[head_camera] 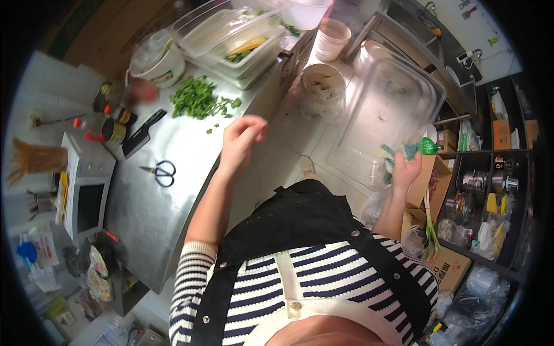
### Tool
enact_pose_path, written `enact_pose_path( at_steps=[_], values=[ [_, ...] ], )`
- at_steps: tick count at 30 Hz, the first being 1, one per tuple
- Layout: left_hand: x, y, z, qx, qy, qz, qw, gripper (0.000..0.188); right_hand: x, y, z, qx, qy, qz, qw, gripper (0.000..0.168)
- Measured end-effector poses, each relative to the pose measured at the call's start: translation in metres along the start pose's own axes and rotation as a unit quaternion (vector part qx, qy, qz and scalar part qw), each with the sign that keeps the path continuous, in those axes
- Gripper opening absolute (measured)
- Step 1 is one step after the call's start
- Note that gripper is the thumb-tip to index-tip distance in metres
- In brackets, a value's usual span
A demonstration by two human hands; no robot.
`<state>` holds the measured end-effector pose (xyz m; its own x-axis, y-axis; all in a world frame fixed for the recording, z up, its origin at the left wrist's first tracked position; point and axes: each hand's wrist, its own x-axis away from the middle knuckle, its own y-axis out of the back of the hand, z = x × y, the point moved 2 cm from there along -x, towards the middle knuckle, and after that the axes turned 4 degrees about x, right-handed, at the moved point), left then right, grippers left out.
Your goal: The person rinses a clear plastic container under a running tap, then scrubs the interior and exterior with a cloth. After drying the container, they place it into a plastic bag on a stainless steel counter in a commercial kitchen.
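My left hand [243,145] is curled beside the steel worktable's long edge, with nothing visible in its fingers. Chopped green herbs [197,98] lie on the steel worktable [143,220] just past it. Dark-handled scissors [164,174] rest nearer me, and a black cleaver-shaped knife [143,133] is farther left. On the other side, my right hand [406,169] grips a crumpled blue-green and pale cloth [400,155]. The cloth is at the near right side of a large clear plastic tub [368,125]; whether they touch is unclear. Past the hand shows a green pump cap [428,146].
Stacked clear tubs [242,47] with greens and a white bucket [158,65] stand at the table's far end. A microwave [88,194] is at left. Buckets [323,84] stand on the tiled floor. Dark shelving [480,151] with cookware and bags lines the right.
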<state>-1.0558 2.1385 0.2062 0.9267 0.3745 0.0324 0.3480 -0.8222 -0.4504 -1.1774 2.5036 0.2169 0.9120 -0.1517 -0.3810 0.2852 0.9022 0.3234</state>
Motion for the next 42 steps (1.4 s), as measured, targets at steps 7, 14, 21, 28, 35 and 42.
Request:
enact_pose_path(
  at_steps=[7,14,21,28,35,42],
  values=[
    [-0.26,-0.139,0.094,-0.142,0.048,0.042,0.988,0.019,-0.091,0.035,-0.082,0.052,-0.088,-0.079,0.992,0.023],
    [-0.381,-0.206,0.187,-0.302,0.051,-0.016,0.952,0.016,-0.172,0.041,-0.157,0.014,-0.108,-0.048,0.993,0.018],
    [-0.393,-0.207,0.19,-0.304,0.181,-0.018,0.935,0.03,-0.228,-0.013,-0.174,-0.004,-0.058,0.038,0.998,0.014],
    [-0.238,-0.199,0.133,-0.335,-0.013,0.05,0.941,0.031,-0.218,-0.108,-0.135,-0.26,-0.225,0.211,0.915,0.021],
    [-0.101,-0.113,0.081,-0.268,-0.136,-0.24,0.923,0.01,-0.184,-0.153,-0.007,-0.105,0.213,0.224,0.945,0.015],
    [0.062,-0.061,0.066,-0.161,-0.228,-0.38,0.882,0.027,0.053,-0.237,0.085,-0.3,0.165,0.69,0.638,0.019]
  ],
)
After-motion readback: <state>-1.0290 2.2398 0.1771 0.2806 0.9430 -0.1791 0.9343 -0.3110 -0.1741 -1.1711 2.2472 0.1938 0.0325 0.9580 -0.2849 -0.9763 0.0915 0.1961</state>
